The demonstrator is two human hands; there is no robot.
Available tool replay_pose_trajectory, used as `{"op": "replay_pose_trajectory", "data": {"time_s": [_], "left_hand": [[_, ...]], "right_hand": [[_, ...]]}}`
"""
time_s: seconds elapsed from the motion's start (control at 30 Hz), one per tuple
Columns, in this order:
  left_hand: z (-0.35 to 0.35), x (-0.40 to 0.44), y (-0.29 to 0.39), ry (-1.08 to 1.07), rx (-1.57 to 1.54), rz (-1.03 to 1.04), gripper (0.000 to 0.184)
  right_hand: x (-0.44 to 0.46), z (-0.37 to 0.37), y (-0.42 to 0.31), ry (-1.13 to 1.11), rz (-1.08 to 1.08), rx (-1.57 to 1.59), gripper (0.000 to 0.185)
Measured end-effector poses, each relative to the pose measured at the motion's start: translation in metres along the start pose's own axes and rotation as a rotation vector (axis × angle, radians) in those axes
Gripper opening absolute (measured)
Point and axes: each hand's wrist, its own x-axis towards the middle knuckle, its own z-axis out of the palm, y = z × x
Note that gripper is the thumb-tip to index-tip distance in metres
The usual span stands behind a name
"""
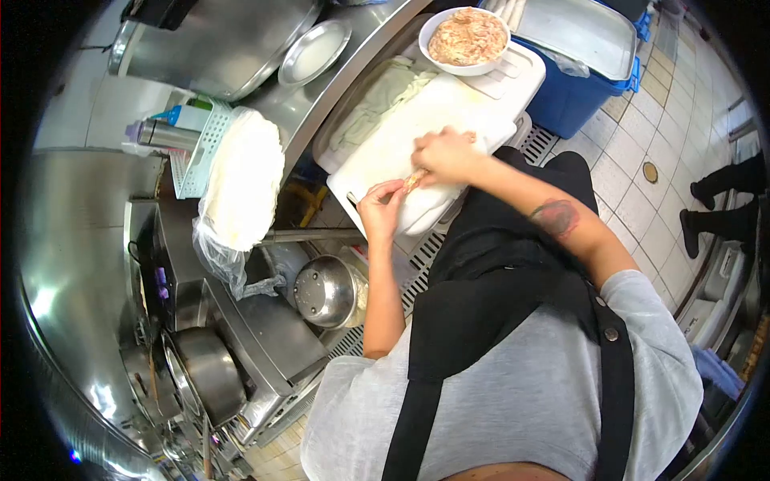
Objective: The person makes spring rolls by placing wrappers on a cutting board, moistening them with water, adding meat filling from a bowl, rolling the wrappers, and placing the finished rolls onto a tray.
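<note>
On the white board in front of me lies a small strip of orange-brown filling. The fingertips of my left hand pinch its near left end. My right hand, a little blurred, is curled over the other end with its fingers closed against the filling. A white bowl heaped with shredded orange-pink filling stands at the far end of the board. A pale crumpled cloth lies in the tray along the board's left side.
To the left, a large white mound in clear plastic sits by a mint basket holding bottles. A steel bowl and pots are lower left. A blue bin bears a metal tray. Another person's legs show at right.
</note>
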Motion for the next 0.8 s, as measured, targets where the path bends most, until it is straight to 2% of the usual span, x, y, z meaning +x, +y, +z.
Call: {"op": "replay_pose_trajectory", "data": {"time_s": [0.13,0.2,0.33,0.5,0.67,0.8], "left_hand": [[-0.001,-0.001,0.001,0.015,0.070,0.018,0.020],[-0.004,-0.003,0.000,-0.007,0.053,0.040,0.022],[-0.012,-0.006,0.018,-0.050,0.109,0.117,0.027],[-0.015,-0.001,0.012,-0.052,0.134,0.083,0.030],[-0.013,0.003,0.002,-0.049,0.068,0.066,0.028],[-0.013,-0.002,0.006,-0.052,0.101,0.042,0.033]], "right_hand": [[0.008,0.031,-0.026,0.151,-0.055,0.062,0.031],[0.000,0.030,-0.016,0.164,-0.056,0.111,0.030],[-0.024,0.004,0.033,0.200,-0.031,0.083,0.016],[-0.049,-0.018,0.095,0.112,-0.002,0.320,0.022],[-0.053,-0.022,0.118,0.009,0.058,0.563,0.034],[-0.057,-0.028,0.112,0.001,0.073,0.520,0.042]]}}
